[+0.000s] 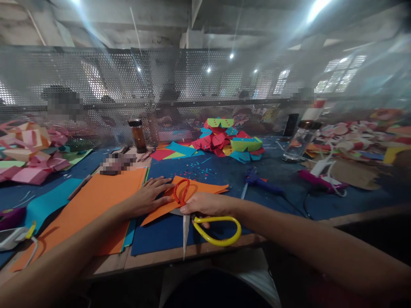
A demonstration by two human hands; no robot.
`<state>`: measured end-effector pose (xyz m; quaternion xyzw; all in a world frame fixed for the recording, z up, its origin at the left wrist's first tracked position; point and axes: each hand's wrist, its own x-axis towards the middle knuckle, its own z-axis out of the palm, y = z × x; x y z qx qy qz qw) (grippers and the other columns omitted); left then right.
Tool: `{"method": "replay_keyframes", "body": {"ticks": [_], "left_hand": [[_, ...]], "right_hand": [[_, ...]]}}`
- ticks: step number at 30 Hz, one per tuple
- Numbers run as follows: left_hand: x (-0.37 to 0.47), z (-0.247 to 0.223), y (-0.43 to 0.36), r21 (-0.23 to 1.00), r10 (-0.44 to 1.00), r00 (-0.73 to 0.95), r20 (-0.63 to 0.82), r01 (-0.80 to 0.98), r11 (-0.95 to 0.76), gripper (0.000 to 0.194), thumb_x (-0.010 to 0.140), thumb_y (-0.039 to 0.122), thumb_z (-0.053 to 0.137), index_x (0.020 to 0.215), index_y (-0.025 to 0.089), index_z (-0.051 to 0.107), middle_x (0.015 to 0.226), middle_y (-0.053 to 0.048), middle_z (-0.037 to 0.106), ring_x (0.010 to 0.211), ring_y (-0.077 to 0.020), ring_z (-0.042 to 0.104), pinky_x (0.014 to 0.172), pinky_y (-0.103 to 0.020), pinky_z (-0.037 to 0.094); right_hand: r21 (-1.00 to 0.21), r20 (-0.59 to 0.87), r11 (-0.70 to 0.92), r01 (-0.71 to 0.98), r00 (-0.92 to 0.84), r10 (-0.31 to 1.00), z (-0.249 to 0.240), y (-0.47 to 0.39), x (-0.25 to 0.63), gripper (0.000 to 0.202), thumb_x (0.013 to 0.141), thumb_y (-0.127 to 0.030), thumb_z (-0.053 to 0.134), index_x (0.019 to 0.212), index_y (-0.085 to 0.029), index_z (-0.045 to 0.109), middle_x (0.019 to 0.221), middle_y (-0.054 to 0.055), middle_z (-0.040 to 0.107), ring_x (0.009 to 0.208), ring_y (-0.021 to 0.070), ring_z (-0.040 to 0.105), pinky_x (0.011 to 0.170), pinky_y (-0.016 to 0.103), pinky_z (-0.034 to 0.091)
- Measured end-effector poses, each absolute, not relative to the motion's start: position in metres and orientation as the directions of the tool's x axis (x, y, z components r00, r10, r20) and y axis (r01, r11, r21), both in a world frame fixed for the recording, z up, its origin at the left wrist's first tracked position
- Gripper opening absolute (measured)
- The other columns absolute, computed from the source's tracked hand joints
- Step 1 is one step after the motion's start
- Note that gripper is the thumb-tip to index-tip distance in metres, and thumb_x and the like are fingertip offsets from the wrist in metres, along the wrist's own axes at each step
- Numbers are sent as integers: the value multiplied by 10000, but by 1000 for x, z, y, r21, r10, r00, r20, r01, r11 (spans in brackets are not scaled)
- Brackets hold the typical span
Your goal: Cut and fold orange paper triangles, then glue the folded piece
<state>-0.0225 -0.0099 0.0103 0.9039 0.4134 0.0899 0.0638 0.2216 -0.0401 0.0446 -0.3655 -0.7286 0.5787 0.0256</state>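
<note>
My left hand [150,194] lies with fingers stretched out on a folded orange paper piece [208,187], pressing its left side against the blue table mat. Closed around a pair of scissors [186,231], my right hand [208,203] is over the near side of that paper. One scissor loop is red and stands over the paper; the other is yellow and sticks out to the right. A pointed blade is directed down at the table's front edge. Whether the second blade touches the paper is partly hidden. Under my left forearm lies a stack of large orange sheets [111,201].
Beyond the paper sit colourful folded paper pieces [218,139] and small scraps [195,169]. A blue glue gun [261,182] with a cord lies right, near a purple glue gun [321,179]. Two bottles, brown [138,139] and clear [298,143], stand toward the mesh partition [154,81].
</note>
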Motion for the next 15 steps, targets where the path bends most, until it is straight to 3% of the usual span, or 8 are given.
{"method": "replay_keyframes", "body": {"ticks": [9, 15], "left_hand": [[-26, 14, -10, 332, 758, 645, 97, 697, -636, 591, 944, 603, 417, 1448, 297, 387, 1546, -24, 372, 1450, -279, 236, 1169, -490, 243], [-24, 8, -3, 358, 739, 657, 148, 661, -659, 474, 1001, 508, 341, 1432, 323, 411, 1527, -3, 403, 1445, -257, 254, 1177, -509, 215]], "right_hand": [[-845, -362, 89, 527, -687, 629, 42, -29, 230, 385, 915, -367, 514, 587, -174, 454, 452, -79, 405, 353, 58, 375, 420, 204, 286], [-855, -355, 53, 515, -659, 663, 40, -8, 235, 339, 892, -307, 540, 589, -165, 486, 470, -76, 419, 355, 56, 392, 401, 194, 287]]}}
